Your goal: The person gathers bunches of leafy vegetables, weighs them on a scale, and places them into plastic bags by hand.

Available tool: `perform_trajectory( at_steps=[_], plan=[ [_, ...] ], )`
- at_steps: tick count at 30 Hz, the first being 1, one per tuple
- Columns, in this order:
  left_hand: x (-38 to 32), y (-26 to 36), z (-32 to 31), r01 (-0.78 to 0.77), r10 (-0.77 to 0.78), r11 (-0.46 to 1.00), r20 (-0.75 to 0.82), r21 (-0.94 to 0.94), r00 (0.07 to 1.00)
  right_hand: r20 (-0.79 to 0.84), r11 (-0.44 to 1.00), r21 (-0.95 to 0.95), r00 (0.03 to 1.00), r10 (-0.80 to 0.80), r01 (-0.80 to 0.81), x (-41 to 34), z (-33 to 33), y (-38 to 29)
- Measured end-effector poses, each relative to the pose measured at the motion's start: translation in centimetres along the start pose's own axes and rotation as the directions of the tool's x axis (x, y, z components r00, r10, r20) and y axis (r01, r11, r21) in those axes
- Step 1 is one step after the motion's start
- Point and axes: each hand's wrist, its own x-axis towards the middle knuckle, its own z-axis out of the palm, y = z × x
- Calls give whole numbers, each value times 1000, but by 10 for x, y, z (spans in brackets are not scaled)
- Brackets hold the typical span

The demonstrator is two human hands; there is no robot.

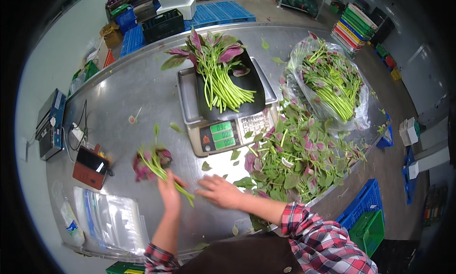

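My left hand [170,189] grips a small bunch of red amaranth [155,163] by its green stems, its purple leaves blurred and pointing away from me. My right hand [220,191] is flat and empty just above the steel table [149,95], fingers apart and aimed toward the stem ends. Ahead stands a digital scale [228,135] with lit green displays. Its black pan [254,85] bears a larger bunch of amaranth [224,74], leaves at the far side. Loose amaranth leaves and stems [295,156] lie heaped to the right of the scale.
A clear plastic bag [295,67] full of amaranth sits at the far right. On the left are a phone in a brown case [91,167], flat plastic bags [110,217] and a boxy device [53,124] with cables. Blue pallets [221,13] and crates [164,26] stand beyond the table.
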Motion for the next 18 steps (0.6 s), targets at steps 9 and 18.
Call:
perform_trajectory(
  at_steps=[9, 18],
  plan=[
    [142, 45, -49, 29, -72, 870, 69, 491, 995, 617, 932, -179, 702, 356, -315, -106, -114, 51],
    [196, 55, 11, -380, 433, 666, 82, 642, 898, -155, 845, -258, 883, 442, -468, -41, -275, 168]
  ],
)
